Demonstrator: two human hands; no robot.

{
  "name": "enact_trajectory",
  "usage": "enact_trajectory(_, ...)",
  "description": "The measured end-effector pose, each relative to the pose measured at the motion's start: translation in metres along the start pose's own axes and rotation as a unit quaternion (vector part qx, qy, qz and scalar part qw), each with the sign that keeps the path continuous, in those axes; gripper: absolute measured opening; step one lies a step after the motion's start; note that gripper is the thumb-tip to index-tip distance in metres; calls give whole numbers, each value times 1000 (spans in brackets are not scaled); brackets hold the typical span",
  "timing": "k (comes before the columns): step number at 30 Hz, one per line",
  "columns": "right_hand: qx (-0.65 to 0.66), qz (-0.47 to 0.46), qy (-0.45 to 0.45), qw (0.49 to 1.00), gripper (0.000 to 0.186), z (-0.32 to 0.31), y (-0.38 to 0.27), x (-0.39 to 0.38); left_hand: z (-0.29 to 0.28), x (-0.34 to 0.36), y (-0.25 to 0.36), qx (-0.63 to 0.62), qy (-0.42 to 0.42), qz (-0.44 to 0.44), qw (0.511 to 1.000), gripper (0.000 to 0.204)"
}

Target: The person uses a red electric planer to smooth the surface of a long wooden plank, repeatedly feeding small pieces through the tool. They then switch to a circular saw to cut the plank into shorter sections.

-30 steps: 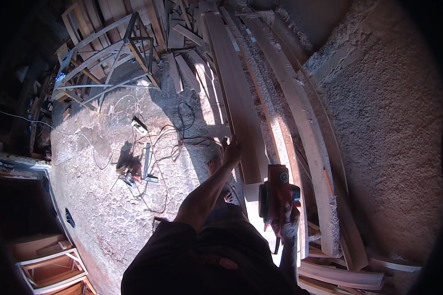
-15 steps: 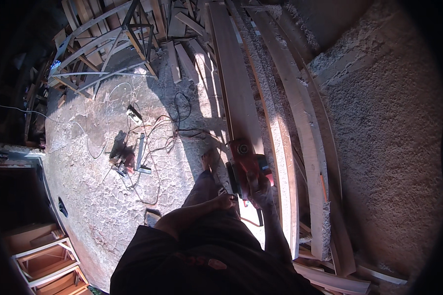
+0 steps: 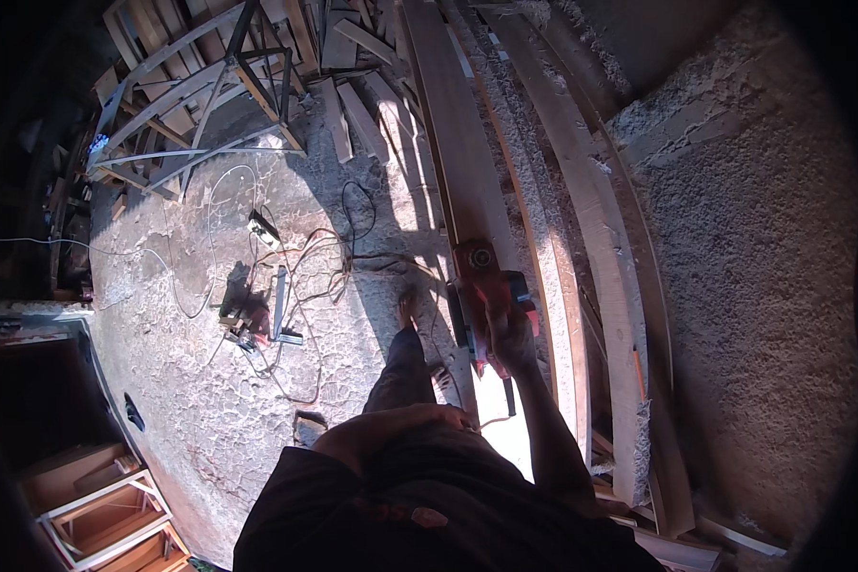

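Observation:
A red electric hand planer [image 3: 474, 279] with a round knob at its front sits on a long wide board [image 3: 470, 172]. My right hand [image 3: 513, 341] is wrapped round the planer's rear handle. The planer's dark cord end sticks out behind it, over a brightly sunlit stretch of the board. My left hand [image 3: 456, 417] is low by my leg, close to the board's near edge; its fingers are in shadow and hard to make out.
Long planks [image 3: 605, 248] covered in shavings lie right of the board, beside a rough wall. Tangled cords, a power strip [image 3: 263, 230] and another tool [image 3: 243, 329] lie on the floor to the left. A wooden frame [image 3: 195, 153] and stacked boards stand at the far left.
The planer and my right hand have moved slightly forward in the scene. My left hand has drawn back from beside the planer toward my body. The view has shifted a little.

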State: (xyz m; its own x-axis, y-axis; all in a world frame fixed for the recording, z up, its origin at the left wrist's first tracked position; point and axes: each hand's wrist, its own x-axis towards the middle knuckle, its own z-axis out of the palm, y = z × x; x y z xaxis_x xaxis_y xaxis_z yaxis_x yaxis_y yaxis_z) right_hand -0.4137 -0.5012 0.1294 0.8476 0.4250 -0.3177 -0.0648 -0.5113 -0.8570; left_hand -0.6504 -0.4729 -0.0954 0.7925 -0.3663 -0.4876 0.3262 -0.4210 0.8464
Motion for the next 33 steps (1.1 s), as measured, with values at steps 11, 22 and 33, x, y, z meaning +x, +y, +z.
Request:
enact_trajectory(11,-34,-86,1,996,44,15,-87,186,-78,12,-34,-83,18,9,996,31)
enact_trajectory(22,163,-1,-5,987,65,23,-188,358,-205,28,-42,-154,183,-50,970,29)
enact_trajectory(33,7,2,-11,1000,51,-20,-22,65,-206,-41,-18,-162,97,-60,980,32)
